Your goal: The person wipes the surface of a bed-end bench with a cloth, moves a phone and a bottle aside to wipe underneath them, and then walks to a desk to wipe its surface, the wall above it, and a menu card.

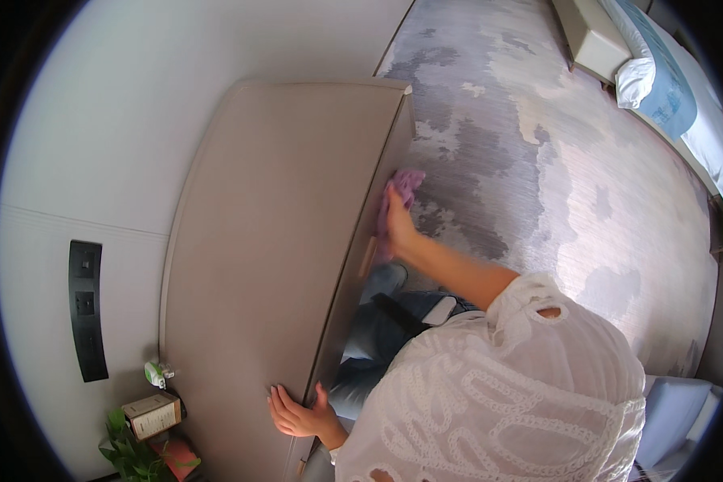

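Note:
A crumpled purple cloth (408,184) is in my right hand (399,226), which presses it against the front face of a beige desk or cabinet (265,217), just below the top's edge. Part of the cloth hangs down under the hand. My left hand (301,416) lies at the near end of the same front edge, fingers flat on the top and thumb apart near the edge; it holds nothing. A handle or light strip (367,256) shows on the front face below the right hand.
Along the wall stand a green-and-white bottle-like item (155,375), a box with writing (153,416) and a leafy plant (129,449). A black socket panel (88,310) is on the wall. Patterned carpet (554,181), a bed (669,102) and a blue chair (675,416) lie to the right.

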Available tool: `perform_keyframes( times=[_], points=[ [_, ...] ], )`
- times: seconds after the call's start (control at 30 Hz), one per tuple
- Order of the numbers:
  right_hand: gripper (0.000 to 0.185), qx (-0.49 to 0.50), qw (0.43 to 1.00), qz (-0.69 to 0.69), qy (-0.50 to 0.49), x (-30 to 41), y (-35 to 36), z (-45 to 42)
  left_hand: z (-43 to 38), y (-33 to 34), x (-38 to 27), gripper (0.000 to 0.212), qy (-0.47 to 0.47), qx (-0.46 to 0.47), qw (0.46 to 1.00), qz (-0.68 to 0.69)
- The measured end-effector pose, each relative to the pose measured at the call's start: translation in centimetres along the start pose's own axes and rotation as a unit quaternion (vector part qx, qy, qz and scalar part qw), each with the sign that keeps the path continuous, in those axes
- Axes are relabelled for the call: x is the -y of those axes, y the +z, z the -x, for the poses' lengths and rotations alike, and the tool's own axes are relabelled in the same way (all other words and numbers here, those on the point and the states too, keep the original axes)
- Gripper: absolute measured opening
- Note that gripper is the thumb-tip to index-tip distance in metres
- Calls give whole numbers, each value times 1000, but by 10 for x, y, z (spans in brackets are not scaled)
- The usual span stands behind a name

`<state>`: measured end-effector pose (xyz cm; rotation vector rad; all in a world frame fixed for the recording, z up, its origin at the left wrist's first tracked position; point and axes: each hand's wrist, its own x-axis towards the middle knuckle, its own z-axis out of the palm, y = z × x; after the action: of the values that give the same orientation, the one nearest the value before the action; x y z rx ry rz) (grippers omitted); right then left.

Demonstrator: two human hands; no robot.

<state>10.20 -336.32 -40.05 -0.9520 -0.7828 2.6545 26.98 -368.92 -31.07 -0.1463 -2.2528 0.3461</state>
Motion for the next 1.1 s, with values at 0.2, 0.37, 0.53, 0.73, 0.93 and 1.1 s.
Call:
perform_keyframes(
  times=[0.2,0.37,0.53,0.73,0.93,1.1],
  points=[
    [83,91,995,0,-44,37,-28,-84,2,3,0,69,-6,-1,1000,-2],
    [66,110,941,290,-135,-5,-23,22,6,-1,-2,70,-18,3,1000,-13],
    [57,105,791,499,-338,-33,-48,1,9,5,-6,67,-30,34,999,19],
    [56,-77,620,594,-507,100,76,6,-11,-22,7,47,-31,52,998,35],
    [58,125,405,823,-377,118,149,-21,5,-10,7,69,-59,48,994,83],
    [65,427,255,764,-412,6,149,58,21,-8,2,70,-58,32,994,90]
  ],
)
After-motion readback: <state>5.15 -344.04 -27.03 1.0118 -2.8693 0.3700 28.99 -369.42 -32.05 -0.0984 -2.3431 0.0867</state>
